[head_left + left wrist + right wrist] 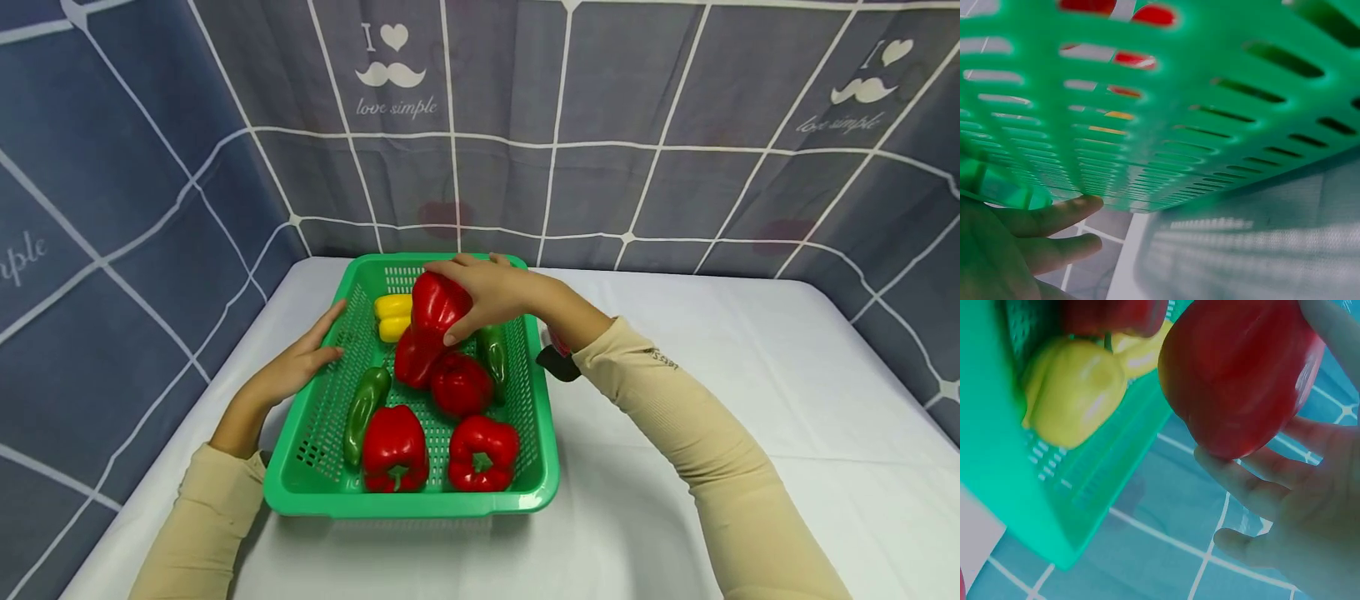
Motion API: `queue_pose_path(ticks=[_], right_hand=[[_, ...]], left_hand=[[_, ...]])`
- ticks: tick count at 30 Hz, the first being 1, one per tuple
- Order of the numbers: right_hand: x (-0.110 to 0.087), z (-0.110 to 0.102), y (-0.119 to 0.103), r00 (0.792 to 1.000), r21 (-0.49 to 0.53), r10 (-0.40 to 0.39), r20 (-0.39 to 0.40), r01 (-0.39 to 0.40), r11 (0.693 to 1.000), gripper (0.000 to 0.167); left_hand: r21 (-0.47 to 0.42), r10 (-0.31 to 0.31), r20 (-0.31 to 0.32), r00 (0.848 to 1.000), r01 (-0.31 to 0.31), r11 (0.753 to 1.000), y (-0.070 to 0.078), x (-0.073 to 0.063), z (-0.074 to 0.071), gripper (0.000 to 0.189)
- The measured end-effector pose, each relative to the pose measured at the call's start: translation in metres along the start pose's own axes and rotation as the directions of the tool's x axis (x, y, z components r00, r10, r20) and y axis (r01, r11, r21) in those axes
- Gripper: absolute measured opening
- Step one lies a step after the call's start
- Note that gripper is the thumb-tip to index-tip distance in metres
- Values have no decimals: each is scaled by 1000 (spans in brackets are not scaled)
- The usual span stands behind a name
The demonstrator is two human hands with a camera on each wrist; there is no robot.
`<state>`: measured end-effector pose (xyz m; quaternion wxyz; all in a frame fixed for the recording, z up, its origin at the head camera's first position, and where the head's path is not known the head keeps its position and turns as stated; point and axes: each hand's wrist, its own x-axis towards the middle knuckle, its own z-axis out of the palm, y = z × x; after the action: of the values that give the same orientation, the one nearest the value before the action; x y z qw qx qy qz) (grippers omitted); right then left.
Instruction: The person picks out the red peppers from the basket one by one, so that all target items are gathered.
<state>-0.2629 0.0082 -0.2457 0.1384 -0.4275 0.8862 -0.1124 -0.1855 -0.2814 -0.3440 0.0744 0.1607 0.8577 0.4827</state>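
My right hand (pixel 495 292) grips a red bell pepper (pixel 437 302) over the back part of a green plastic basket (pixel 420 505). In the right wrist view that red pepper sits between thumb and fingers, above the basket's edge. Fairly straight, my left hand's fingers (pixel 1054 219) lie along the basket's side; the left hand (pixel 288 371) rests at the left rim. Beneath the held pepper lie two more red bell peppers (pixel 461 385), partly overlapped by it. Yellow pepper (pixel 393 317) shows at the back left, partly hidden.
Two red bell peppers (pixel 482 454) lie at the basket's front. A long green pepper (pixel 366 414) is on the left side, another (pixel 492 358) on the right. The basket stands on a white-covered table (pixel 750 383), with grey checked cloth (pixel 510 192) hanging behind.
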Motion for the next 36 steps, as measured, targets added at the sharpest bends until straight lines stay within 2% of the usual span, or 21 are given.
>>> queue_pose_path(ticks=[7, 12, 21, 30, 36], right_hand=[[-19, -9, 22, 997, 8, 32, -69, -32, 999, 91], [-36, -19, 39, 992, 34, 82, -91, -79, 996, 92], [-67, -33, 65, 978, 16, 168, -124, -167, 986, 92], [-92, -32, 88, 962, 29, 234, -140, -232, 972, 90], [-106, -26, 105, 953, 13, 282, -109, -283, 959, 90]], left_hand=[[-9, -7, 1, 1000, 7, 1000, -2, 0, 2, 72], [-14, -16, -3, 1000, 16, 1000, -2, -1, 1, 72], [-22, -24, -5, 1000, 24, 999, -1, -2, -2, 71], [-22, -18, -9, 1000, 18, 1000, -2, 0, 0, 71], [-30, -12, -6, 1000, 11, 999, 0, 1, 2, 72]])
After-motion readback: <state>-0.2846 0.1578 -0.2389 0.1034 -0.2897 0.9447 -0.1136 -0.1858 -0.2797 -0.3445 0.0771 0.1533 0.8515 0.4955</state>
